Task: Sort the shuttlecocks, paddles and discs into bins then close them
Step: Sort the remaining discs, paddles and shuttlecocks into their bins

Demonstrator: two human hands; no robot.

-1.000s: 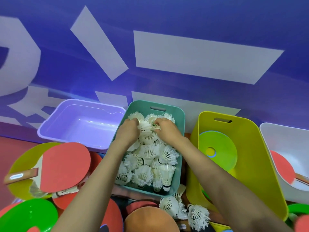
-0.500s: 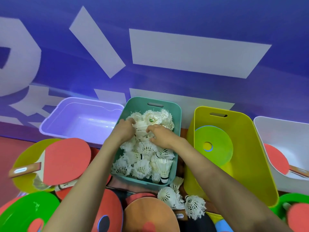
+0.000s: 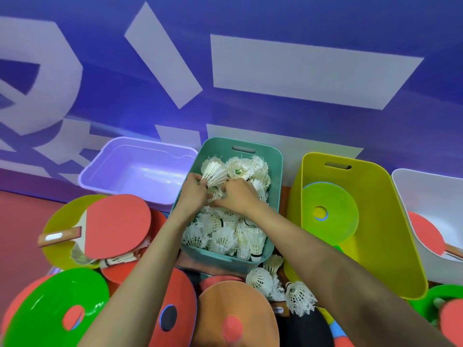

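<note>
Left hand pinching shuttlecock, right hand beside, teal bin

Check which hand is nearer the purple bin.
Left. The left hand sits at the left wall of the teal bin, right beside the purple bin; the right hand is mid-bin among the shuttlecocks, farther off.
</note>
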